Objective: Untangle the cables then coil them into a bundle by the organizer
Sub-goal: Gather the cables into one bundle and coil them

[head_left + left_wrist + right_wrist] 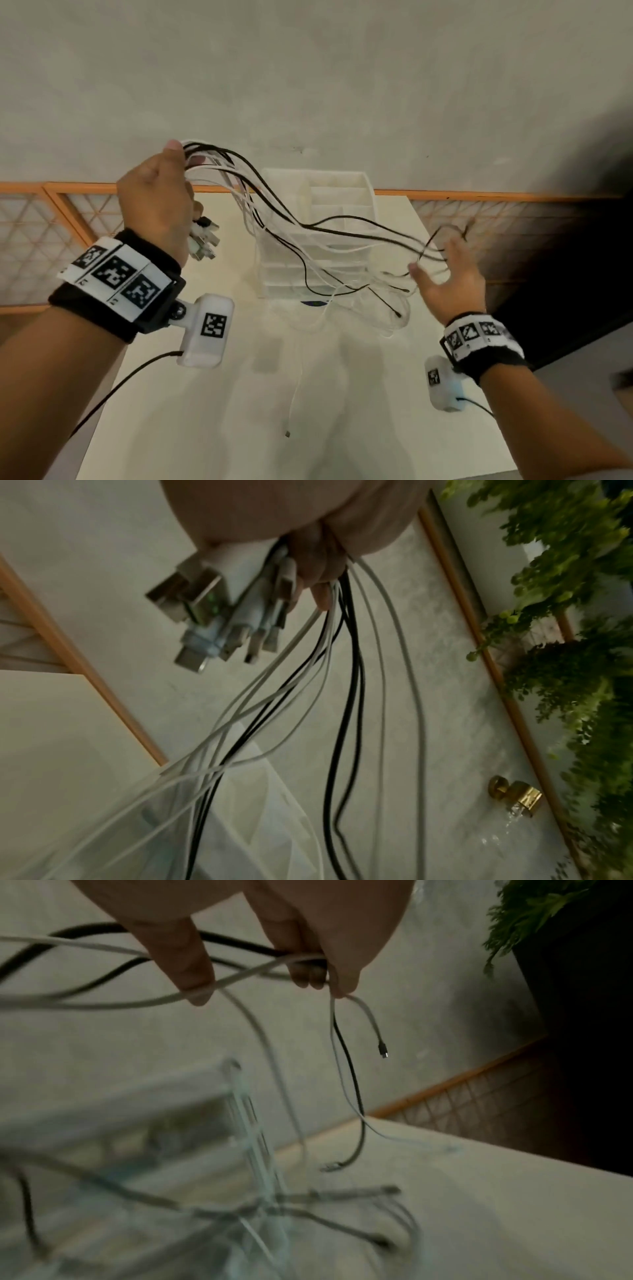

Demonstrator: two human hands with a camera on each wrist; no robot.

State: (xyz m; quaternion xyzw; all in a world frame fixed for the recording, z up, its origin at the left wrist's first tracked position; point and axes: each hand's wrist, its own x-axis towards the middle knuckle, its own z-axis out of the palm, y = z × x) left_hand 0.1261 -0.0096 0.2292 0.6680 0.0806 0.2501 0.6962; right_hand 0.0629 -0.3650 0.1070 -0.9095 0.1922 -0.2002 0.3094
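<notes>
My left hand [161, 205] is raised at the left and grips a bundle of black and white cables [342, 236] just behind their USB plugs [203, 240]. The plugs [219, 610] hang below the left hand [308, 520]. The cables [346, 696] sag to the right across the clear organizer [342, 192]. There my right hand [445, 274] has them between thumb and curled fingers. In the right wrist view the fingers [308, 969] hook round the cables [103, 1001], and loose ends dangle over the organizer [120, 1110]. One white cable end [287, 433] lies on the table.
The pale table [205, 428] carries the organizer near its far edge, against a grey wall. An orange-framed lattice rail [51, 222] runs behind at both sides. Green plants [565, 588] and a gold knob [517, 796] hang on the wall. A dark area [565, 274] lies at the right.
</notes>
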